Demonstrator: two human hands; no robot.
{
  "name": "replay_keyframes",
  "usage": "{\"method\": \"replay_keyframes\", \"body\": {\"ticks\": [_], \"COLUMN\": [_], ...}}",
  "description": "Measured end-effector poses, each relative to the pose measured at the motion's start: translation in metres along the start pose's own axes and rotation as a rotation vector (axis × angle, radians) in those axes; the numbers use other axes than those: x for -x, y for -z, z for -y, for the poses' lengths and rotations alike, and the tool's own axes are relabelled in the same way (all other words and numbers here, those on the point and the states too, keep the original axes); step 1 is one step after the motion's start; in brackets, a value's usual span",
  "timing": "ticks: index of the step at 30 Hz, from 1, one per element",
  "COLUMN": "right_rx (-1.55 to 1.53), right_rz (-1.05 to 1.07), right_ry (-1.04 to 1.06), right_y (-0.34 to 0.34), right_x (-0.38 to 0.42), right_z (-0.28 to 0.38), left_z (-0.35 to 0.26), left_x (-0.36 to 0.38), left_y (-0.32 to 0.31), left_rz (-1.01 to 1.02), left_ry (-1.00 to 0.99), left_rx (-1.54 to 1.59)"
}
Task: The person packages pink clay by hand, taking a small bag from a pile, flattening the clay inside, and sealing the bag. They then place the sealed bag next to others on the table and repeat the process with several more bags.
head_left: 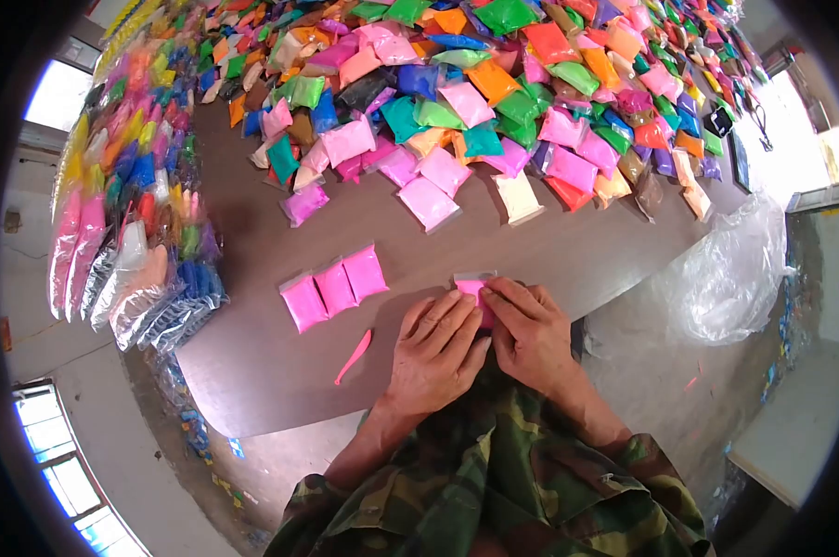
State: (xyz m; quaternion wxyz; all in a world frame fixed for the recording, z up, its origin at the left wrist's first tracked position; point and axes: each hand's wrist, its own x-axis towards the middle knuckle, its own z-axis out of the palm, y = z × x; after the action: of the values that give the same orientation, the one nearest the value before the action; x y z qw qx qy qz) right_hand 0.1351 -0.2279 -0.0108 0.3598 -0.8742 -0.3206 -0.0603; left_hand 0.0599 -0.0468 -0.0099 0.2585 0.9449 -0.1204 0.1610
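Observation:
A pink packet (pixel 470 286) lies at the table's front edge, largely covered by both hands. My left hand (pixel 436 348) rests over its left side, fingers together and bent onto it. From the right, my right hand (pixel 529 332) presses its fingers and thumb on the same packet. Three bright pink packets (pixel 334 287) lie side by side in a row to the left. Between that row and my left hand is a pink plastic knife-shaped tool (pixel 354 356), touched by neither hand.
A large heap of coloured packets (pixel 494 84) covers the back of the brown table (pixel 252 371). Stacked bagged packets (pixel 141 204) stand along the left side. A clear plastic bag (pixel 735 274) hangs at the right edge, near a dark flat device (pixel 739 160).

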Motion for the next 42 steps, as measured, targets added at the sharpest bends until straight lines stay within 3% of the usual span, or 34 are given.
{"method": "replay_keyframes", "body": {"ticks": [8, 15, 42], "right_rx": [-0.035, -0.099, -0.067], "right_rz": [-0.033, -0.191, -0.134], "right_ry": [-0.004, -0.015, -0.001], "right_y": [-0.004, -0.012, -0.011], "right_x": [-0.005, -0.004, -0.001], "right_z": [-0.004, -0.004, -0.003], "left_z": [-0.002, -0.001, -0.007], "left_x": [0.0, -0.005, 0.008], "left_y": [-0.001, 0.003, 0.006], "left_rz": [0.067, 0.053, 0.063], "left_ry": [-0.018, -0.002, -0.019], "left_rx": [-0.159, -0.096, -0.143]}}
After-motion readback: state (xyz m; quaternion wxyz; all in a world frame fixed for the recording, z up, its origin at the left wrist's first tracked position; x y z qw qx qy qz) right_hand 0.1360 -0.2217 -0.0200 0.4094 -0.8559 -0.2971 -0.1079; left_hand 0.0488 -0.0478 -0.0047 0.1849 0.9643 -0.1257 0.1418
